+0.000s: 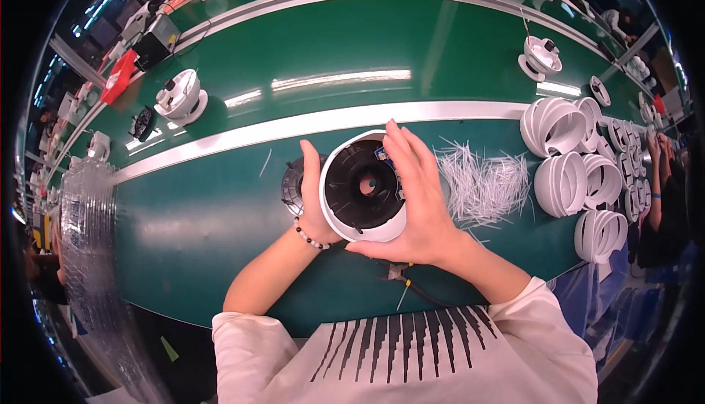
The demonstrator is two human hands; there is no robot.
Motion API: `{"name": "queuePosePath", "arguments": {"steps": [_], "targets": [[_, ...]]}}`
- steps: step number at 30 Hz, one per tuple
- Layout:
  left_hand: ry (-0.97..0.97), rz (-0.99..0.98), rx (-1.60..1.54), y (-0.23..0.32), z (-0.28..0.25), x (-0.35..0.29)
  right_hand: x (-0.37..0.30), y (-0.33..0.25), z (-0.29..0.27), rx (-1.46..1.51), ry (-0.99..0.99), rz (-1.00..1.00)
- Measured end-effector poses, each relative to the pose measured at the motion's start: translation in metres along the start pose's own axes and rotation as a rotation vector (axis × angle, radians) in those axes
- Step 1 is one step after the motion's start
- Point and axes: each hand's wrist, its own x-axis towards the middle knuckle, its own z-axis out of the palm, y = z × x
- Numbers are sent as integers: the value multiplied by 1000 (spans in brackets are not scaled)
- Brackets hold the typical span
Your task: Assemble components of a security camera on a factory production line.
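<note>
Between my two hands is a white round housing (334,217) with a black disc-shaped insert (349,202) and a hole through its middle. My left hand (314,206) grips the housing's left side, its thumb pointing up. On the opposite side, my right hand (420,202) is wrapped along the rim, with fingers at the top and thumb below. A small blue part (381,154) shows inside, near the right fingers. Beside my left hand, a dark, partly see-through round part (291,184) lies on the green table, partly hidden by that hand.
A heap of thin white strips (485,184) lies right of my hands. Stacked white ring-shaped shells (562,184) stand farther right. A cable with a connector (397,272) lies near the table's front edge. Clear plastic trays (88,206) line the left. White assemblies (180,99) sit beyond the pale rail.
</note>
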Motion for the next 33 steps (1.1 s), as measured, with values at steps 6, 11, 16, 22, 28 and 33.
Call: {"name": "queuePosePath", "arguments": {"steps": [6, 11, 16, 22, 28, 33], "targets": [[-121, -36, 12, 4, -2, 0, 7, 3, -16, 60, -95, -105], [-139, -42, 21, -1, -4, 1, 1, 7, -16, 95, -82, -32], [-144, -11, 87, 0, 1, -4, 1, -1, -16, 87, -91, -21], [-29, 15, 78, -4, 9, -5, 4, -12, -22, 8, -87, 8], [-60, 46, -22, -11, 14, -6, -3, -22, -12, 17, 42, 64], [-85, -18, -135, -16, 8, -13, -12, -29, -14, -27, 7, 140]]}}
